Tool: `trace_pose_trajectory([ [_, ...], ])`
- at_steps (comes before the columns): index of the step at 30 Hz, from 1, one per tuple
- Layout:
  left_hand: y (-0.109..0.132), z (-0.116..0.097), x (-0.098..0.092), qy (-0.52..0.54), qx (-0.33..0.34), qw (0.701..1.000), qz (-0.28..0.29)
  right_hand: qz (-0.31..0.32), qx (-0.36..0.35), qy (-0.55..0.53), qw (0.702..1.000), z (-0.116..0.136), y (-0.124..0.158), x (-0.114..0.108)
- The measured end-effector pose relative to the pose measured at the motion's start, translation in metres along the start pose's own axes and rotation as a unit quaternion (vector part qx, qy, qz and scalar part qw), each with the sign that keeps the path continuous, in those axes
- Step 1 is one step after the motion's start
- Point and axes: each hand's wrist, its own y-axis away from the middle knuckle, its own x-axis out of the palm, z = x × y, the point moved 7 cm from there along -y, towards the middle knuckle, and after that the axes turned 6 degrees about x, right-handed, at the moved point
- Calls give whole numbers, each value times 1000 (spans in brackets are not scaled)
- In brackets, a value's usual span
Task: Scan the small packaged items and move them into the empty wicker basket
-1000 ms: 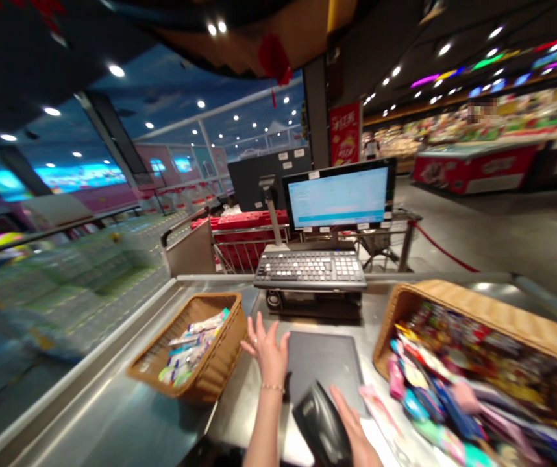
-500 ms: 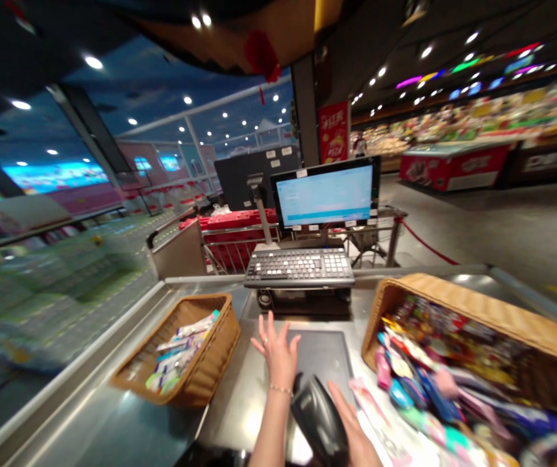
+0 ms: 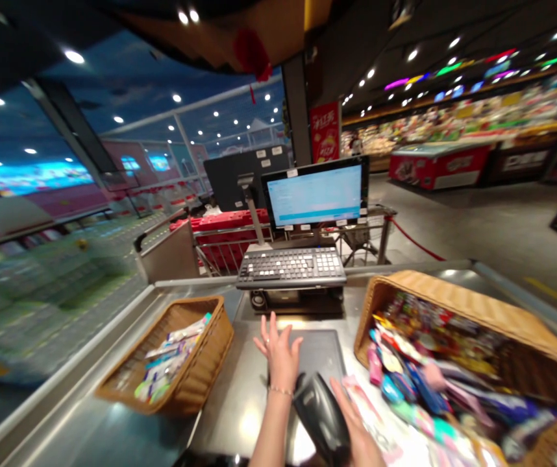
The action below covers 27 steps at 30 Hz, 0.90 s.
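My left hand (image 3: 282, 353) is stretched forward over the left edge of a flat grey pad (image 3: 324, 347), its fingers spread and nothing in them. A ring and a thin bracelet are on it. Just to its right is a black barcode scanner (image 3: 318, 408), gripped by my right hand (image 3: 359, 425); the scanner hides part of that hand's fingers. Beside the right hand lies a white and pink package (image 3: 356, 389). Ahead of both hands is a black keyboard (image 3: 291, 267) below a lit monitor (image 3: 315, 194).
On the left of the metal counter (image 3: 232, 389) stands a wicker basket (image 3: 210, 363) of small packets. A larger wicker basket (image 3: 434, 285) with many colourful packaged items is on the right. Behind the counter are red shopping carts (image 3: 224, 237) and a red rope (image 3: 417, 240).
The view has turned slightly right, so the counter, baskets and monitor sit farther left. Both hands and the scanner keep nearly the same place in view.
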Motion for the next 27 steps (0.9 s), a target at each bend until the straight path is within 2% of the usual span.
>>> trace_pose_trajectory([
  [11, 9, -25, 28, 28, 66, 995, 68, 21, 13, 18, 1000, -20, 5, 8],
  [15, 13, -32, 41, 34, 84, 992, 93, 27, -6, 41, 999, -24, 8, 13],
  [27, 32, -59, 68, 66, 119, 978, 159, 26, -23, 40, 999, -13, 9, 9],
])
